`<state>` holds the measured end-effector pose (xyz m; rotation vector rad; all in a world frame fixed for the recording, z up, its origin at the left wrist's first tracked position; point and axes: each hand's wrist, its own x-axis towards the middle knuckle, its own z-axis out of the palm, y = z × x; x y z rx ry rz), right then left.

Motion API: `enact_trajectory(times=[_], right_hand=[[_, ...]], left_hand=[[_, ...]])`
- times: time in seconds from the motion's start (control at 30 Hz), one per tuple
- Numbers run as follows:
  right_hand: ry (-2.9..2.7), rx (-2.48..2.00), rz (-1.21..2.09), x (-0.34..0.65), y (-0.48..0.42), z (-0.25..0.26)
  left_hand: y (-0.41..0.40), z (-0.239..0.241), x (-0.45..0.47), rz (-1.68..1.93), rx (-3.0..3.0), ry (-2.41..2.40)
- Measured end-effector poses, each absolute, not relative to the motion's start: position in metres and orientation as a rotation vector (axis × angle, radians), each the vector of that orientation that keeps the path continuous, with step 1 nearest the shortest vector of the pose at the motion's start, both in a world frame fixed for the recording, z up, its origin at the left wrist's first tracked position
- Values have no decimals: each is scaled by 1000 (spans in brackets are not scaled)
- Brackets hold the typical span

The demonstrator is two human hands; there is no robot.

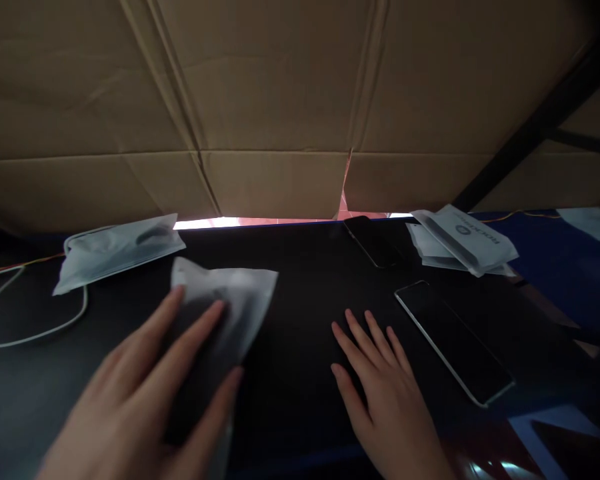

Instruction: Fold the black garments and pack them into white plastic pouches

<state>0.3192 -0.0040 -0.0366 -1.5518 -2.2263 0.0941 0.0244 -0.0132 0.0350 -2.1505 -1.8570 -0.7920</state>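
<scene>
A translucent white pouch lies under my left hand. The fingers reach across its left side and top, with the thumb at its right edge, so the hand grips it across its width. Something darker shows dimly inside the pouch. My right hand rests on the black tabletop, fingers spread and nothing in them. Just right of that hand is a smartphone with a light edge and dark screen. Farther back lies another dark phone.
Another filled pouch sits at the back left, beside a looped white cable. Printed white pouches are stacked at the back right. A cardboard wall rises behind the table. A dark metal bar slants at right.
</scene>
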Motion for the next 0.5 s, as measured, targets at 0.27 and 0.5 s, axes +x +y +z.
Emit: enact_trajectory(times=[0.27,0.5], right_hand=[[-2239,-1516,52,320,-3,-37],[-2351,-1425,-25,324,-2,-25]], left_hand=[[5,-4,99,-494,-2262,-1710],[-19,14,41,-485,-2680,-1015]])
